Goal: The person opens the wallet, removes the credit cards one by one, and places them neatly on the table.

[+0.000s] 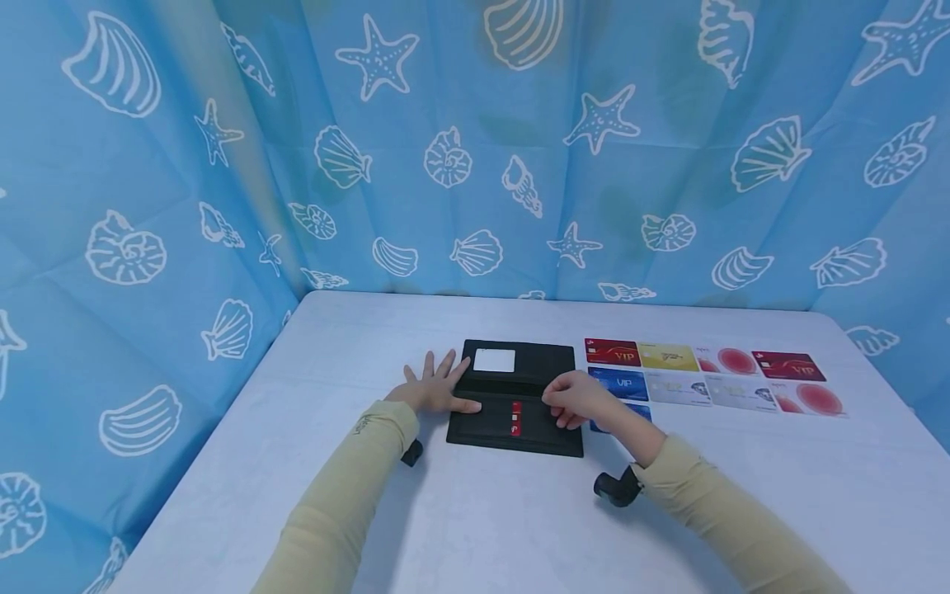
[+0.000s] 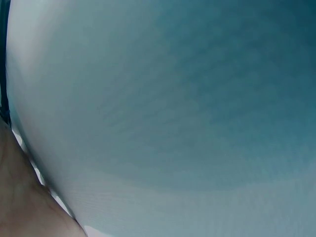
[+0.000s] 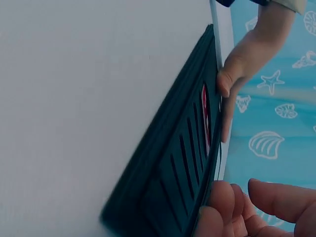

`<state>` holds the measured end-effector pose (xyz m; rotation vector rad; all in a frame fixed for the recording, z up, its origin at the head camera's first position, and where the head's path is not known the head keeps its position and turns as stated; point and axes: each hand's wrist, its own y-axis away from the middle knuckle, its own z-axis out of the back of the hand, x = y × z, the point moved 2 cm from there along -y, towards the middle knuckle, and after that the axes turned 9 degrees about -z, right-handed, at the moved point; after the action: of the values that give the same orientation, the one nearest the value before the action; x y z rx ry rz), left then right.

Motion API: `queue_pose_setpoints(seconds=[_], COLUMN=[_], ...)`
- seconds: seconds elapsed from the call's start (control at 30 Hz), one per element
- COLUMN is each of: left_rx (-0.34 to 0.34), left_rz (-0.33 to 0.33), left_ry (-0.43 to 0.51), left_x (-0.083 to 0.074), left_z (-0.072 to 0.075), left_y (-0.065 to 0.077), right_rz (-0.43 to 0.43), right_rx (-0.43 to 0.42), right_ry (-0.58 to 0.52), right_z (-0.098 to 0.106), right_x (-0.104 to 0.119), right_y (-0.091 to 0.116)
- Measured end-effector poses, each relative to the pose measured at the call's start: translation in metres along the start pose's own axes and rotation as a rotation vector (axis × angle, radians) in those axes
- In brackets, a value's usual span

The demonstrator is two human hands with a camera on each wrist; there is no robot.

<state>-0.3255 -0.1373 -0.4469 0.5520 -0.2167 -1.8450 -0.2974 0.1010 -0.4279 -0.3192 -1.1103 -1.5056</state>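
A black wallet [image 1: 482, 429] lies unfolded on the table, with a red card [image 1: 515, 418] in its lower panel and a white rectangle [image 1: 493, 360] in the upper one. Fingers spread, my left hand [image 1: 434, 392] rests at the wallet's left side, its thumb on the lower panel. At the opposite side, my right hand [image 1: 579, 396] is by the fold with loosely bent fingers. In the right wrist view its thumb [image 3: 281, 197] stands apart from the fingertips, which are at the wallet's edge; no card shows between them. The left wrist view is mostly pale blue-grey fabric or surface.
Right of the wallet lie rows of cards: a red VIP card [image 1: 612, 352], a yellow card [image 1: 668, 356], a blue card [image 1: 619, 384], a silver card [image 1: 677, 388] and several others. My right forearm partly covers a lower blue card [image 1: 638, 410]. A blue shell-patterned curtain [image 1: 475, 165] hangs behind the white table [image 1: 356, 330].
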Motion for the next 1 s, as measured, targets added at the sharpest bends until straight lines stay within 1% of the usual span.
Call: queue_pose_setpoints(seconds=[0.3, 0.53, 0.8, 0.87, 1.0], left_rx=[0.005, 0.007, 0.006, 0.007, 0.004], left_rz=[0.011, 0.015, 0.012, 0.013, 0.013], left_ry=[0.008, 0.003, -0.005, -0.004, 0.002], left_x=[0.000, -0.001, -0.001, -0.001, -0.002], left_z=[0.000, -0.001, -0.001, 0.000, 0.000], left_y=[-0.001, -0.001, -0.002, -0.001, 0.001], right_rz=[-0.046, -0.073, -0.060, -0.065, -0.096], right_rx=[-0.001, 0.004, -0.014, -0.002, 0.031], right_ry=[0.039, 0.021, 0.056, 0.046, -0.016], right_z=[-0.016, -0.028, -0.035, -0.036, -0.039], right_x=[0.009, 0.012, 0.014, 0.015, 0.017], right_y=[-0.005, -0.008, -0.011, -0.011, -0.013])
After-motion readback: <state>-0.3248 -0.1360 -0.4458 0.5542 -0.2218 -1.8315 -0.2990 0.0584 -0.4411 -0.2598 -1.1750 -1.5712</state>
